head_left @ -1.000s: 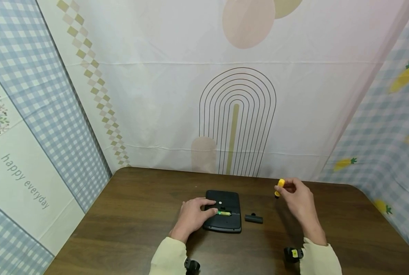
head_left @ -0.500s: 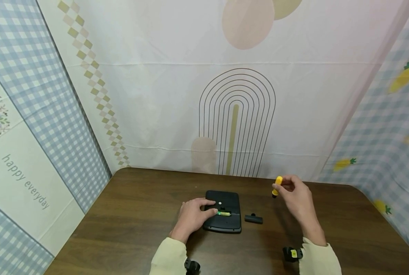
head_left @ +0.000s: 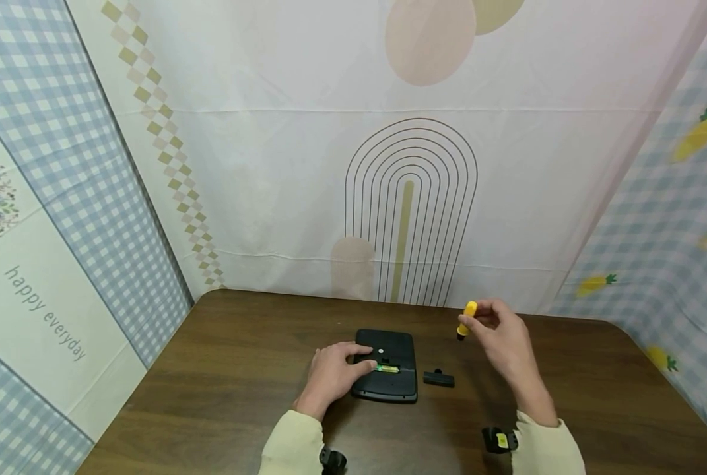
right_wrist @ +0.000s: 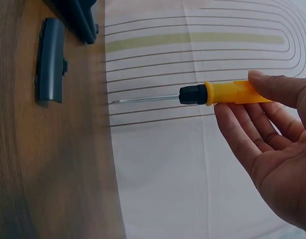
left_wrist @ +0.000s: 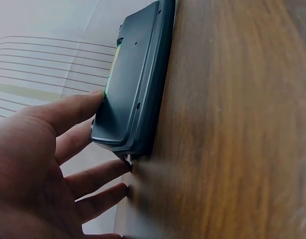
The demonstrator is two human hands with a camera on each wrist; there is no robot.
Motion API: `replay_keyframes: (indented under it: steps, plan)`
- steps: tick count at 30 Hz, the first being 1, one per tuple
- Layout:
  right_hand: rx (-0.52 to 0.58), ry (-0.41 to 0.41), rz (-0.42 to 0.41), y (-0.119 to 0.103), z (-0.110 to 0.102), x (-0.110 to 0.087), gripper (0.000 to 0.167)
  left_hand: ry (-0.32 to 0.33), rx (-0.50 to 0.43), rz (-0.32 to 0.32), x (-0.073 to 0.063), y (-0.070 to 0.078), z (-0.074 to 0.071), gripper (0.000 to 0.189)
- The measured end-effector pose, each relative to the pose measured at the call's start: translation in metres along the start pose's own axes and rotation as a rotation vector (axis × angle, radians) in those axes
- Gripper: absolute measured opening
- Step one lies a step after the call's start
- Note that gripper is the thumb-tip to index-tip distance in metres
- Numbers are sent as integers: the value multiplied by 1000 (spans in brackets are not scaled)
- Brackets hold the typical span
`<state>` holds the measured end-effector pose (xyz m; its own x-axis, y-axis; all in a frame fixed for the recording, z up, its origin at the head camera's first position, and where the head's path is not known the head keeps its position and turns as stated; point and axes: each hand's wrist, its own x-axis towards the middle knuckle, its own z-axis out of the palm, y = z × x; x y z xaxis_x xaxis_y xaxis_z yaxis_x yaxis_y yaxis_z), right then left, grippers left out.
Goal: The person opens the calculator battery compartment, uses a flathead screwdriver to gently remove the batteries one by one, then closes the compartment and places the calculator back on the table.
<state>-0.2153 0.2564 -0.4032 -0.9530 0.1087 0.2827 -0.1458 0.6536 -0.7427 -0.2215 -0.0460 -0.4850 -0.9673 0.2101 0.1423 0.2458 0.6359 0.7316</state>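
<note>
A black calculator-like device [head_left: 397, 389] lies back side up on the table, a green battery [head_left: 387, 369] showing in its uncovered compartment. My left hand [head_left: 332, 371] rests on its left side, with thumb and forefinger on the back. The thumb touches near the battery's left end; in the left wrist view, the other fingers stretch down by the device's edge. My right hand [head_left: 504, 340] holds a yellow-handled screwdriver [right_wrist: 227, 93] between thumb and fingers, in the air right of the device. Its metal shaft [right_wrist: 148, 98] shows plainly in the right wrist view, touching nothing.
A small black battery cover [head_left: 439, 378] lies on the brown wooden table [head_left: 240, 369], just right of the device. A white patterned cloth [head_left: 270, 198] hangs behind the table's far edge, with checked cloths at both sides.
My right hand has moved left with the screwdriver, towards the device, and slightly up in the head view. The left hand, device and cover stay as they were.
</note>
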Motion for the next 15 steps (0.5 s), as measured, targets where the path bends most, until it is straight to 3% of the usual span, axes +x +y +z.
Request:
replay_keyframes:
  steps: [15]
  plan:
    - [3, -24, 5, -10, 9, -6, 34, -2, -4, 4, -1, 0, 0, 32]
